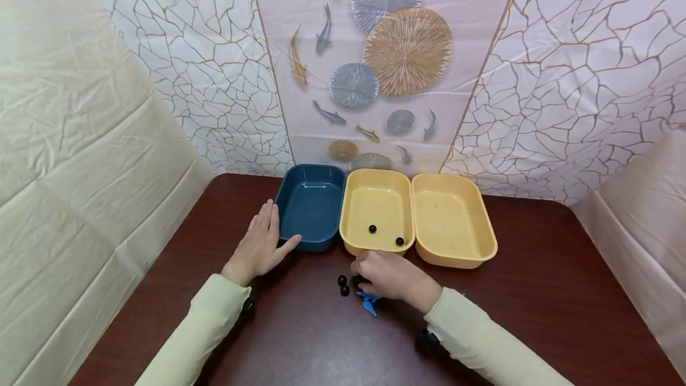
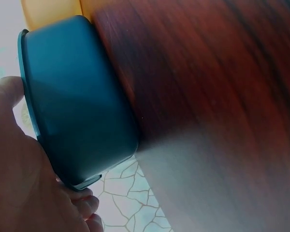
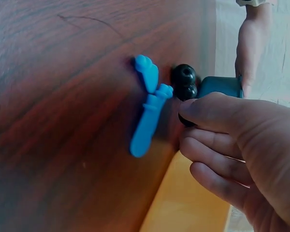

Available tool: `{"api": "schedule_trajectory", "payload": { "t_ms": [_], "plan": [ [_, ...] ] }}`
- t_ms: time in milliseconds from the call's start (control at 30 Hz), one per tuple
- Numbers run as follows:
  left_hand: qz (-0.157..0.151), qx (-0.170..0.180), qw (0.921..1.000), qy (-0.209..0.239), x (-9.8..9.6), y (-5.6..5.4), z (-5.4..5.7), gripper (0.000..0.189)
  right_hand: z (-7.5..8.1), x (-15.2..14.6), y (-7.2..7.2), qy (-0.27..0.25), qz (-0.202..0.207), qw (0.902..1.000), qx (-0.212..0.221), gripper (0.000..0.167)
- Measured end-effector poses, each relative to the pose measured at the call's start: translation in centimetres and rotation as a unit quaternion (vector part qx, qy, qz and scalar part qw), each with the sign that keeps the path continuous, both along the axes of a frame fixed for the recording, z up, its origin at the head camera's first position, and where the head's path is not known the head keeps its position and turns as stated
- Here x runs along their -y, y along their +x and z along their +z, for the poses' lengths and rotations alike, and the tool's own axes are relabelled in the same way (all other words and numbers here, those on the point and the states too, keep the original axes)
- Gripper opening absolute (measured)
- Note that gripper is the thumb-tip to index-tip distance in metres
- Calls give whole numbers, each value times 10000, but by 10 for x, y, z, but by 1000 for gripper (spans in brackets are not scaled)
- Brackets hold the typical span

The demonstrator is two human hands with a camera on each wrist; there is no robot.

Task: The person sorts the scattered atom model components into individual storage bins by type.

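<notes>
My right hand is low over the table, just in front of the middle yellow bin. In the right wrist view its thumb and fingers pinch a black bead, mostly covered by the thumb. Two more black beads lie together on the table to its left. Beneath that hand are small blue plastic pieces, partly hidden from the head camera. Inside the middle bin sit two black beads. My left hand, fingers extended and thumb spread, rests on the near left rim of the dark blue bin.
A second yellow bin stands at the right end of the row of three bins. Behind the dark red-brown table hangs a patterned cloth. Pale fabric borders the left side.
</notes>
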State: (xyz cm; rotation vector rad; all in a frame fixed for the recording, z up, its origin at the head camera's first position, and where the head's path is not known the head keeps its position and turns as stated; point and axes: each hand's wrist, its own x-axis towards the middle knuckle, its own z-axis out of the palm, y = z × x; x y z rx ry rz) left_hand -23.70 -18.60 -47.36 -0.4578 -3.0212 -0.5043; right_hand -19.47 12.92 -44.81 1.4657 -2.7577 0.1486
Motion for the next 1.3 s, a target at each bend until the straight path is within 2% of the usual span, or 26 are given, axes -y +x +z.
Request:
{"api": "schedule_trajectory", "payload": {
  "t_ms": [300,700,967,1167,1300],
  "plan": [
    [-5,-6,10000,-70,0,-1,1,101,28,-12,0,124,-61,9999,61,6],
    [3,-127,9998,-124,0,0,4,98,66,-28,-11,310,-17,9990,-330,11],
    [17,-98,9999,-120,0,1,5,99,83,-34,-22,398,-107,9984,-375,7],
    [20,-46,10000,-77,0,0,2,99,93,-37,-34,574,-187,9979,-213,5],
    [12,-14,10000,-80,-1,0,2,100,94,-41,-47,470,-212,9986,-138,14]
  ]
}}
